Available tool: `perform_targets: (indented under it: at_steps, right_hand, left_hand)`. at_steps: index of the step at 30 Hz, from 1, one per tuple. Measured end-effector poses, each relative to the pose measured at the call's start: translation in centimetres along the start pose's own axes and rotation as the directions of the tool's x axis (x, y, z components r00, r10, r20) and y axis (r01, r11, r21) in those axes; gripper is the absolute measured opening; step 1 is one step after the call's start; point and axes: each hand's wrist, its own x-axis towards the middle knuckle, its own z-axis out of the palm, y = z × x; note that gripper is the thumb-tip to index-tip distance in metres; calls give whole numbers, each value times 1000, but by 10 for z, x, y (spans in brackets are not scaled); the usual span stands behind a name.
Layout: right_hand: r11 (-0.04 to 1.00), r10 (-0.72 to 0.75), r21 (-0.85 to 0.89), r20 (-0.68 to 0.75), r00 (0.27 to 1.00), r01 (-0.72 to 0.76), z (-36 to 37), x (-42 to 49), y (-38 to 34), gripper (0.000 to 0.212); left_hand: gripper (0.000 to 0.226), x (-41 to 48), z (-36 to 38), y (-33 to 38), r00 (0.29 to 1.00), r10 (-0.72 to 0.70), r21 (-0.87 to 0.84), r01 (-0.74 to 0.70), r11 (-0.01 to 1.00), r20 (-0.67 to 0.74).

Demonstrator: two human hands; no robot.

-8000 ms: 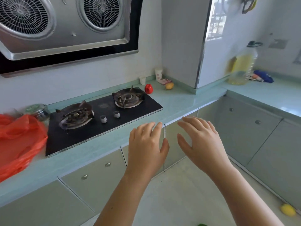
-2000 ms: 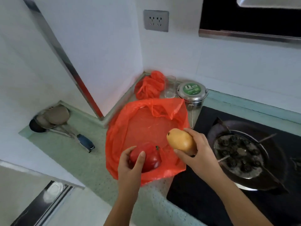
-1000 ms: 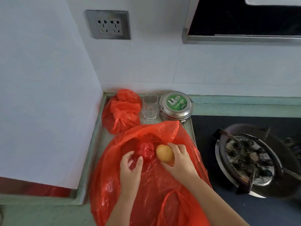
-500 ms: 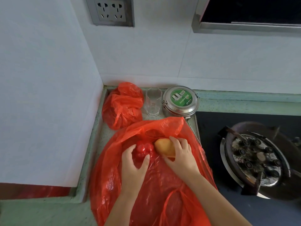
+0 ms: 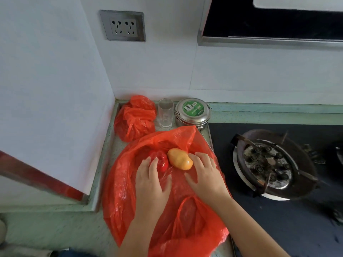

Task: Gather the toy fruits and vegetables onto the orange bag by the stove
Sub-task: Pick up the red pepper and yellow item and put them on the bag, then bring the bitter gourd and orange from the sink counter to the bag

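The fingers [image 5: 153, 164] of the left hand [image 5: 152, 182] are spread and nearly straight, gripping nothing, with their tips resting on the near side of the red toy pepper [image 5: 161, 160]. The fingers [image 5: 201, 158] of the right hand [image 5: 206, 175] are also apart and loosely extended. They touch the right end of the yellow-orange toy fruit [image 5: 179, 158], and the thumb is held clear of it. Pepper and fruit lie side by side, touching, on the far half of the orange bag [image 5: 126, 191]. The bag is spread flat on the green bench [image 5: 61, 230], between the bench's left wall edge and the black stove [image 5: 278, 210], whose burner [image 5: 269, 164] is just to the right. In the back left corner of the bench are a second, bunched orange bag [image 5: 135, 117], a clear glass [image 5: 165, 113] and a round steel tin [image 5: 193, 112] with a green label, all in a row along the back edge. A wall socket [image 5: 122, 25] is mounted above them.
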Motion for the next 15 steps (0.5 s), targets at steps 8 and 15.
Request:
perform_targets:
  at_steps: [8,15]
  right_hand:
    - [997,19,-79,-55,998,-24,-24,-57,14,47]
    - [989,44,-129,-171,984,-66,-60,-123,33,41]
  left_hand:
    - [43,-40,8,37,977,198,75,-203,976,74]
    - [44,-85,16,90,947,283,33,-291,956,152]
